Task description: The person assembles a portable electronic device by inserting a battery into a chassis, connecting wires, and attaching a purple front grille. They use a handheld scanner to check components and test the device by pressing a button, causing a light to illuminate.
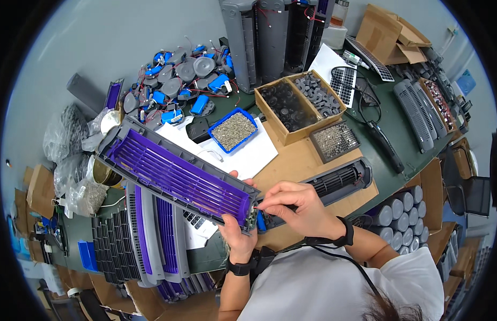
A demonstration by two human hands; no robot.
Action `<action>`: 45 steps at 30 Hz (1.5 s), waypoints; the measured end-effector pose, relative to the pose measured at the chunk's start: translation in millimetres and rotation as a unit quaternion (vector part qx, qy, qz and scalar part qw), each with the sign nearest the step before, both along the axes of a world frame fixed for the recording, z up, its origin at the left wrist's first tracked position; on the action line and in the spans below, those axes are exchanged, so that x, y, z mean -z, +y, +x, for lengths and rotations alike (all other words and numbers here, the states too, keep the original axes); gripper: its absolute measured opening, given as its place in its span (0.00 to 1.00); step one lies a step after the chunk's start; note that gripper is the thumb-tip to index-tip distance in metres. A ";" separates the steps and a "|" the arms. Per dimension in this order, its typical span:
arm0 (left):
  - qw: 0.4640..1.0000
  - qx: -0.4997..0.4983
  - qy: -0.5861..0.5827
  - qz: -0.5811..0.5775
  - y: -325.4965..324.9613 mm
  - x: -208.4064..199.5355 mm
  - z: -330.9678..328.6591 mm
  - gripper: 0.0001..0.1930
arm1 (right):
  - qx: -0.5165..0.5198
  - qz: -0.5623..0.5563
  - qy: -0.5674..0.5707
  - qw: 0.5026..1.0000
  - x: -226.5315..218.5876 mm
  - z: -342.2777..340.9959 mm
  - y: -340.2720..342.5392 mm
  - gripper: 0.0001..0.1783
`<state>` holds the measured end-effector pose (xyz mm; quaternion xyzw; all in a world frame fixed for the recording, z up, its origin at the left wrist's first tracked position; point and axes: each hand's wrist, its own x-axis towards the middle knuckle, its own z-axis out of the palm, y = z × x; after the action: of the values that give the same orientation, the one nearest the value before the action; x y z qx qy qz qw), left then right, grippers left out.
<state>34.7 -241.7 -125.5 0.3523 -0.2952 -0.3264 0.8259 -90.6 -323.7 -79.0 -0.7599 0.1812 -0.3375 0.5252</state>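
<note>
My left hand (236,231) grips the near end of a long grey panel with a purple grille (173,171), held tilted over the bench. At that end sits a small green circuit board with a blue part (256,219). My right hand (297,206) pinches at the thin red wires there, fingers closed at the panel's corner. Behind my right hand lies a black cylindrical fan roller in a grey housing (339,181).
A blue tray of small screws (233,130), a cardboard box of black rings (302,104), a tray of metal bits (334,141), a pile of grey-and-blue motors (179,85), stacked purple-grille panels (152,241) at the lower left, and grey cylinders (403,219) at the right.
</note>
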 end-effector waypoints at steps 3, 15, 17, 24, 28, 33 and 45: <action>1.000 -0.012 -0.014 0.004 -1.6 -0.1 -1.9 0.40 | 0.003 -0.033 0.001 0.999 1.6 4.6 1.7 0.09; 0.998 -0.020 -0.060 0.020 0.1 -0.5 -7.0 0.41 | 0.023 -0.125 0.042 0.991 0.1 10.2 4.8 0.12; 0.998 -0.019 -0.060 0.019 0.5 -1.1 -7.2 0.41 | 0.024 -0.148 0.038 0.988 -0.8 12.0 6.0 0.12; 0.998 -0.020 -0.055 0.031 -1.2 -1.3 -9.5 0.41 | 0.025 -0.197 0.009 0.980 8.9 16.6 9.2 0.11; 1.000 -0.009 0.014 0.009 -1.8 -5.9 -10.3 0.45 | 0.040 -0.164 -0.023 0.985 11.2 14.7 6.7 0.10; 0.999 -0.005 -0.034 0.033 -1.8 -2.2 -11.0 0.45 | 0.050 -0.210 -0.005 0.976 16.1 14.6 9.5 0.12; 0.999 -0.010 0.042 -0.005 -6.8 -7.2 -7.4 0.41 | 0.035 -0.303 -0.034 0.952 19.8 10.7 7.3 0.13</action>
<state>27.3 -248.5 -118.3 0.3374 -0.2583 -0.3311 0.8425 -79.9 -316.4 -98.8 -0.8646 0.0791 -0.4199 0.2643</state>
